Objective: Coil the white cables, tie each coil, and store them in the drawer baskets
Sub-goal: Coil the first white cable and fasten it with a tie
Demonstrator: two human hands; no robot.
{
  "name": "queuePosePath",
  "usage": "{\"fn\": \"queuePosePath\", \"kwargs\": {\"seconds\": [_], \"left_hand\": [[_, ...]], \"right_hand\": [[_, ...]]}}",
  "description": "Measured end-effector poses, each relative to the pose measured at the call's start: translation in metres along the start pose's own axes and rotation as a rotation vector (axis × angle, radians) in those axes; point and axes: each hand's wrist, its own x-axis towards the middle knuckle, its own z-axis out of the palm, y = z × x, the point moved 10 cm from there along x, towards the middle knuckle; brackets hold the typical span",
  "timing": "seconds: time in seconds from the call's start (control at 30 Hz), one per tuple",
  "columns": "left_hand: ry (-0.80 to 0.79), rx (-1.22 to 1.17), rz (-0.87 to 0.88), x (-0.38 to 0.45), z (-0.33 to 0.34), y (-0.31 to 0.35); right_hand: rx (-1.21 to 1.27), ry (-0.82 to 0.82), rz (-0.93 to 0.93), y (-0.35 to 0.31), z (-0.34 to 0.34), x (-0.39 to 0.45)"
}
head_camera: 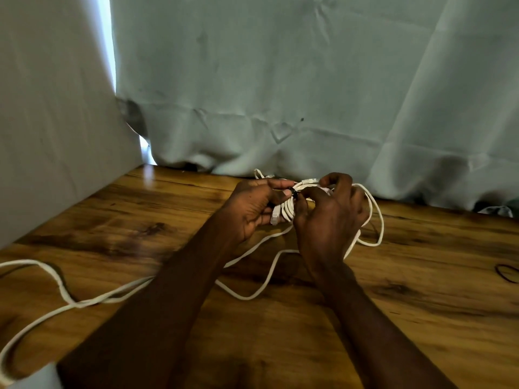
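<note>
Up close, two bare hands work over a brown wooden table [421,290] with dark grain marks. Between them sits a small coil of white round cable [289,204], several loops bunched together, with a black band tie [295,192] partly around the bundle. The left hand [252,209] pinches the coil beside the tie with thumb and curled fingers; the right hand [328,217] curls round the other side, fingertips at the tie, a loose loop hanging behind it.

Judging the risk: the tie looks only half fastened, so a slackened pinch could let the loops spring apart. A white plug end [276,217] sticks out below the bundle and might snag the band.

Another long loose white cable [56,279] snakes across the table under both forearms and off the near left edge; I cannot tell whether it joins the coil. It could catch a wrist or drag when the coil is lifted. A thin dark elastic ring [507,273] lies at the far right. Pale green cloth [280,80] hangs behind, a white panel [56,108] stands left. No drawer baskets are in view
</note>
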Motion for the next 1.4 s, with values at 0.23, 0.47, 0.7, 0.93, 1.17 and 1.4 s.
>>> {"fn": "queuePosePath", "kwargs": {"seconds": [0.23,0.47,0.7,0.93,1.17,1.4], "left_hand": [[0.039,-0.029,0.015,0.001,-0.005,0.003],[0.021,-0.018,0.009,0.003,0.003,-0.003],[-0.007,-0.028,-0.007,0.003,0.009,-0.012],[-0.022,-0.041,0.011,0.005,0.011,-0.01],[-0.033,-0.154,-0.033,0.009,0.002,-0.009],[-0.077,-0.211,-0.031,0.009,0.006,-0.003]], "right_hand": [[0.185,0.023,0.114,0.009,0.002,-0.003],[0.575,0.026,0.615,0.047,0.028,-0.016],[1.126,-0.091,1.043,0.052,0.058,-0.035],[1.188,-0.118,1.038,0.051,0.061,-0.032],[0.273,-0.024,0.287,0.016,-0.004,0.002],[0.275,0.047,0.199,0.008,-0.016,0.005]]}}
